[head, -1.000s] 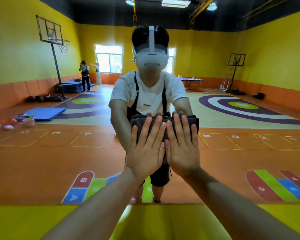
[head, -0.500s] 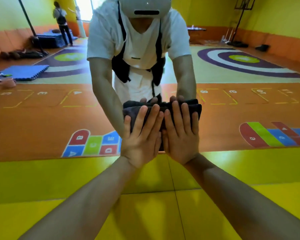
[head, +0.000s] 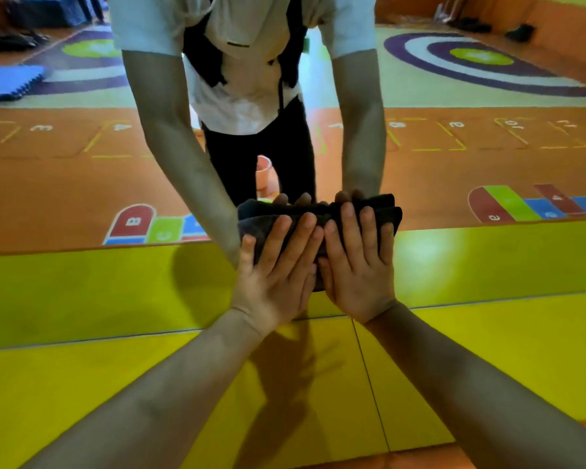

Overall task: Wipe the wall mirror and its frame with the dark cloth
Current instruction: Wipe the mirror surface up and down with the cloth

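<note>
Pressed the folded dark cloth (head: 254,228) flat against the lower part of the wall mirror (head: 437,170) with left hand (head: 274,275) and right hand (head: 356,265) side by side, fingers straight and laid over it. Reflected in the glass an orange play floor (head: 65,184) with hopscotch squares (head: 132,221), purple target rings (head: 471,59) and a blue mat (head: 7,81). Gave way below to glossy yellow panels (head: 82,384) split by thin seams.

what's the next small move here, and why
Probably slide the cloth sideways along the bottom edge of the mirror. The left hand and right hand both press flat on the cloth, which sits where the glass meets the yellow panel, so little glass seems left below it to wipe.
</note>
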The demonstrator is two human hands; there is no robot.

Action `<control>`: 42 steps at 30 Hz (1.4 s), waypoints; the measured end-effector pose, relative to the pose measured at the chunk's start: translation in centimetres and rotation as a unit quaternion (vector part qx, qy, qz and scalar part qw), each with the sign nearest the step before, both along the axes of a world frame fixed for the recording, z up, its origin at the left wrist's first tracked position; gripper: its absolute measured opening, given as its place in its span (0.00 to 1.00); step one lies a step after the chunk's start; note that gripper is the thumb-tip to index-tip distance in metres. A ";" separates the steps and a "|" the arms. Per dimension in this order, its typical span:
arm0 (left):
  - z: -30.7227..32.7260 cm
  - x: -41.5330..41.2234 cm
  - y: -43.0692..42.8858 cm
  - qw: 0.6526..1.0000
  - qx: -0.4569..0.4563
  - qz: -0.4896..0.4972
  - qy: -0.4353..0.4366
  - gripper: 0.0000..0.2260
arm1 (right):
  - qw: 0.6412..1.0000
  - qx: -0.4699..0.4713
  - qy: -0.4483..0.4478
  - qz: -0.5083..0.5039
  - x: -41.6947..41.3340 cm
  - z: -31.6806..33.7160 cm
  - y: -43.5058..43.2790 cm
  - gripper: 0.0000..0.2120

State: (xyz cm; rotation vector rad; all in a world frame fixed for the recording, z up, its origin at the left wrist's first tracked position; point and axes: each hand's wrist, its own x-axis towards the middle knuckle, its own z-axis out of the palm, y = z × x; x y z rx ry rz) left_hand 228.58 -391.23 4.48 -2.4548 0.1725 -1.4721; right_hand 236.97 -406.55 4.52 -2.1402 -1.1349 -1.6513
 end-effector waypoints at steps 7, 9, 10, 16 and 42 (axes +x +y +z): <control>-7.3 -0.5 0.0 0.999 -0.007 -0.020 0.037 0.33 | 0.999 -0.038 0.011 0.009 0.1 -7.3 -1.4 0.33; -9.2 -0.7 -0.2 0.999 -0.006 -0.010 0.050 0.34 | 0.998 -0.065 0.016 0.016 0.1 -8.9 -2.3 0.36; -10.2 -0.8 -0.3 0.999 -0.001 -0.003 0.054 0.34 | 0.996 -0.082 0.017 0.019 0.1 -9.6 -2.9 0.36; -13.3 -1.4 -0.8 0.996 0.035 0.026 0.079 0.35 | 0.985 -0.172 -0.003 0.030 1.1 -11.3 -5.6 0.37; 3.1 5.5 -11.0 0.999 -0.038 -0.011 0.029 0.31 | 0.992 -0.124 -0.024 0.028 6.0 5.4 -14.2 0.26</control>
